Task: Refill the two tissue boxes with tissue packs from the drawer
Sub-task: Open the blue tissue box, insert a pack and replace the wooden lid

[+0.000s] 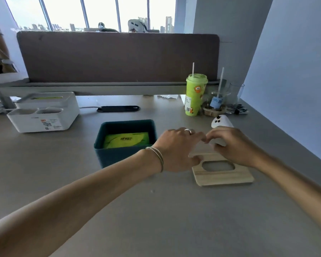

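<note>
A dark teal tissue box (126, 156) stands open at the desk's middle with a green tissue pack (126, 139) lying flat inside it. Its wooden lid (223, 175), with an oval slot, lies flat on the desk to the right of the box. My left hand (176, 151) and my right hand (233, 145) both rest on the lid's far edge, fingers curled over it and fingertips almost touching. A white tissue box (44, 112) sits at the back left, green showing through its top slot.
A green cup with a straw (195, 97), a glass jar (218, 101) and a white rounded object (221, 122) crowd the back right. A black pad (118, 108) lies behind the teal box. A brown partition (117, 56) closes the desk's far side.
</note>
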### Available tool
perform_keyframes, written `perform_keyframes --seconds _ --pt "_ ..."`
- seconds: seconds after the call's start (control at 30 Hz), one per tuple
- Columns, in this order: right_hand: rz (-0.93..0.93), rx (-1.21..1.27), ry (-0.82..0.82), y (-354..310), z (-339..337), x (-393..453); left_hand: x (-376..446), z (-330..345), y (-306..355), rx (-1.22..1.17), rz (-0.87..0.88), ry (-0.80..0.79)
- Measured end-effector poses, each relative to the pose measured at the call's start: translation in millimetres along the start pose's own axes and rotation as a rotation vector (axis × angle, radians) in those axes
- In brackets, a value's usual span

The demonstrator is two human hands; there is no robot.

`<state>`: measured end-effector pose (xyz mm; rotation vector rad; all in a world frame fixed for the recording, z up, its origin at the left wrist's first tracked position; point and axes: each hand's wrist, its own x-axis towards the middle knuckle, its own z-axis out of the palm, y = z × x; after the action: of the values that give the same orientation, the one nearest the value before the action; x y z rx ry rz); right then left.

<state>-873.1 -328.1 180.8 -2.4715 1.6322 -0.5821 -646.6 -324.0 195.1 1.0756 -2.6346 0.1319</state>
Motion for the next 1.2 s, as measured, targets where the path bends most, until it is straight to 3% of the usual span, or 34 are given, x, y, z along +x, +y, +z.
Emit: perform_keyframes --seconds 0.17,0.3,0.53,0.8,0.97,1.2 --pt "0.112 0.007 -0.014 28.3 -2.1 -34.2 17.6 32.9 21.7 -0.005 -0.095 -0.427" --pt "0.139 0.035 0.019 37.7 -4.5 -48.1 24.0 45.8 25.2 0.009 -0.068 -0.535" --pt "0.175 0.041 0.02 48.1 -6.6 -58.9 27.1 44.8 31.1 -0.129 -0.113 -0.427" --pt "0.155 0.13 -0.035 28.5 -10.6 -50.9 23.1 -15.4 26.4 0.006 -0.012 -0.375" --pt "0.069 0.14 -0.037 6.7 -11.7 -27.3 11.4 -49.5 -4.2 0.031 -0.034 -0.232" --pt "-0.114 0.171 -0.085 -39.1 -12.3 15.4 -23.9 -86.4 -55.3 -0.035 -0.171 -0.212"
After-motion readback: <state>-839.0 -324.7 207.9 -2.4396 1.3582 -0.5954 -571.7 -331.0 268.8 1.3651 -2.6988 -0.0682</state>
